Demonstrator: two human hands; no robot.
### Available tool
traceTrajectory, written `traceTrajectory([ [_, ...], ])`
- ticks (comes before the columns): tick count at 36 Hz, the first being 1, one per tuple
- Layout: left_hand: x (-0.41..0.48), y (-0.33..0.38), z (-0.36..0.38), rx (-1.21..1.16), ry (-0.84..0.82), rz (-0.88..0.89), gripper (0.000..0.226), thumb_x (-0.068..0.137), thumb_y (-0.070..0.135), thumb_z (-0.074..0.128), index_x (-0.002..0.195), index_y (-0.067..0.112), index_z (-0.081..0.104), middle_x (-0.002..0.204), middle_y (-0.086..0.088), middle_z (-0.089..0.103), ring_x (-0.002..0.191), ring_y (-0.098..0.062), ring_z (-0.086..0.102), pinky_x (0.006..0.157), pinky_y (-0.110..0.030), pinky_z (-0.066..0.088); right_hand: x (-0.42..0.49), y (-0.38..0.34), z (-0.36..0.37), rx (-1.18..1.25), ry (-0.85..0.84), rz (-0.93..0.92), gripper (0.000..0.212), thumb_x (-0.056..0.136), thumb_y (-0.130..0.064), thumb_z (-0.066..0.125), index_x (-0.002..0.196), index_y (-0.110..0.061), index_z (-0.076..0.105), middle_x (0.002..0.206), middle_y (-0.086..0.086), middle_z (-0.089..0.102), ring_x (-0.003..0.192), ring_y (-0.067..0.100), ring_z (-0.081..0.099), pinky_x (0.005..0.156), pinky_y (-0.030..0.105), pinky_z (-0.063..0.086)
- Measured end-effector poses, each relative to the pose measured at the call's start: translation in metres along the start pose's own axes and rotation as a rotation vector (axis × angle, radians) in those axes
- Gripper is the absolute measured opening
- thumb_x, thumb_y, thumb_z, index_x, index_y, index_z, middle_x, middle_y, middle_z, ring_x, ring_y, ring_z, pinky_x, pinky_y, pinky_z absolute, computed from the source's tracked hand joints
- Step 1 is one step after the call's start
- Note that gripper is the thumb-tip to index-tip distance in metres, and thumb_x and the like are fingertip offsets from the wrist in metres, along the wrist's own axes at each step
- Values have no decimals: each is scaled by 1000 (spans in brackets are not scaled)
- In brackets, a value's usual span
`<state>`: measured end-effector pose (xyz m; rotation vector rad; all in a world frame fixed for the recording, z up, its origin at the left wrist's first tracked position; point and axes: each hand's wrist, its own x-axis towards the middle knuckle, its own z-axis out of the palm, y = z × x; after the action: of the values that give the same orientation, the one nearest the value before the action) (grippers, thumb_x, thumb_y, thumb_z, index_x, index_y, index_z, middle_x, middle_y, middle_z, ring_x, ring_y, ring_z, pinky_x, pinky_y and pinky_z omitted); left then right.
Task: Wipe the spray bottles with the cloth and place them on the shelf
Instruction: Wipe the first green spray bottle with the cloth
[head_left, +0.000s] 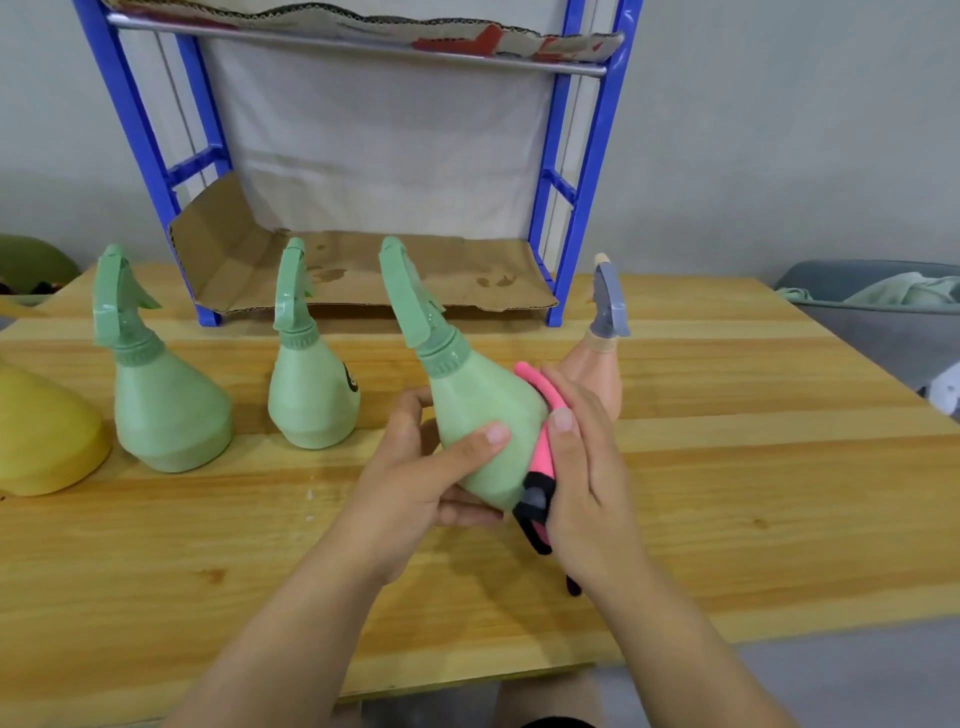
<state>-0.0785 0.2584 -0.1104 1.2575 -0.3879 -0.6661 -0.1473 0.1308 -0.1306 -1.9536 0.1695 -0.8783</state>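
Above the table (727, 441), near its front edge, the held bottle (478, 410) – green, tilted with its trigger head leaning away and to the left – sits between both hands, lifted off the wood. The left hand (415, 467) cups its base, fingers curled underneath and thumb clamped across the front. The right hand (587, 467) presses the pink cloth (540, 447) against the bottle's right side; its thumb lies on the cloth, fingers close together behind it, pinching the fabric. A black-edged end of the cloth hangs below the palm.

Two more green bottles stand upright on the table – the left bottle (166, 395) and the middle bottle (311, 389), well apart. A peach bottle (602, 358) with a grey trigger stands just behind the right hand. A yellow thing (41, 431) shows at the left edge. Behind them the blue shelf (561, 171) stands on the table, its bottom tier lined with cardboard (389, 270). A grey bin (883, 332) sits to the right.
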Motion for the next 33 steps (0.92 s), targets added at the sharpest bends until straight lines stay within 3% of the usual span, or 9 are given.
traceTrajectory([
  [5,3,-4,4,40,80,82,50,65,30,76,111,30,55,112,-2,65,81,-19,72,57,-31,58,2,9,-4,-84,-9,25,44,97,-40,32,131,-21,54,124,-14,57,121,4,48,102,26,40],
  [8,9,-15,0,162,167,144,52,56,40,76,104,40,56,106,12,66,86,-9,70,67,-35,60,1,14,-9,-134,-43,75,35,99,-36,40,129,-27,56,123,-17,57,120,-1,48,102,22,39],
  [11,19,-27,-7,306,228,171,52,59,53,82,103,48,55,102,26,65,91,1,66,76,-38,58,1,17,-16,-158,-69,126,32,98,-30,45,128,-28,57,125,-17,56,121,-4,46,105,24,38],
  [15,26,-32,-7,523,277,206,40,71,47,76,92,59,45,91,33,60,86,21,55,72,-19,49,3,20,-25,-194,-84,175,33,98,-32,44,127,-30,57,125,-19,55,121,-5,45,105,23,37],
  [18,32,-34,-5,639,297,174,38,71,50,74,93,56,43,94,30,55,87,8,57,73,-24,52,4,22,-31,-218,-75,185,32,97,-33,44,126,-31,58,123,-19,56,118,-7,46,101,17,37],
  [22,41,-37,-4,784,323,165,60,68,60,70,121,45,45,111,18,58,96,-7,58,81,-35,54,5,24,-38,-253,-77,193,32,97,-33,44,126,-31,58,120,-20,57,117,-8,46,97,9,34],
  [28,48,-35,1,909,301,158,67,70,63,65,129,43,40,117,14,57,101,-12,56,83,-36,52,7,26,-45,-249,-72,203,30,97,-31,45,124,-32,59,117,-21,58,114,-9,46,93,3,33],
  [33,54,-28,-2,899,253,118,65,67,58,72,126,44,47,106,21,53,104,-12,53,84,-34,49,9,28,-51,-271,-91,215,30,96,-31,49,124,-31,59,116,-22,57,111,-12,46,89,0,32],
])
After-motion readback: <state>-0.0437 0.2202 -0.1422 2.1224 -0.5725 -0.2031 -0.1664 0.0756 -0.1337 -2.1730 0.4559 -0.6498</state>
